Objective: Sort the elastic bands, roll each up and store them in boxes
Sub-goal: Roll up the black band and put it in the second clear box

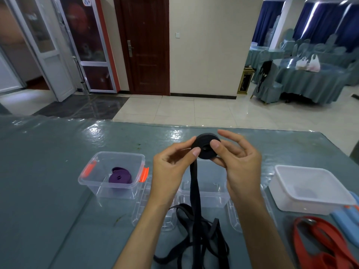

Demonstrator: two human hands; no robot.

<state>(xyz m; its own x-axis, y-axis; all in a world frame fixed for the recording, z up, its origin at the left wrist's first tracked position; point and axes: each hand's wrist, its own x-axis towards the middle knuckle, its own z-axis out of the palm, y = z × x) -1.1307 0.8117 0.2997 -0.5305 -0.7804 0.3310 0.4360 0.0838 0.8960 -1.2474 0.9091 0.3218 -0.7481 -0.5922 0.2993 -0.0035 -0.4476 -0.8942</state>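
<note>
Rolling step: my right hand (236, 162) pinches the black band (206, 146) coil, left hand (171, 167) pinches its edge; next, wind in the hanging tail.

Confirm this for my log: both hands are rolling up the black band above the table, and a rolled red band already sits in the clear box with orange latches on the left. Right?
Not quite. The rolled band in the clear box is purple, not red; the red band lies unrolled on the table at right. The head view shows this. Otherwise correct: the left hand and right hand are rolling the black band.
</note>
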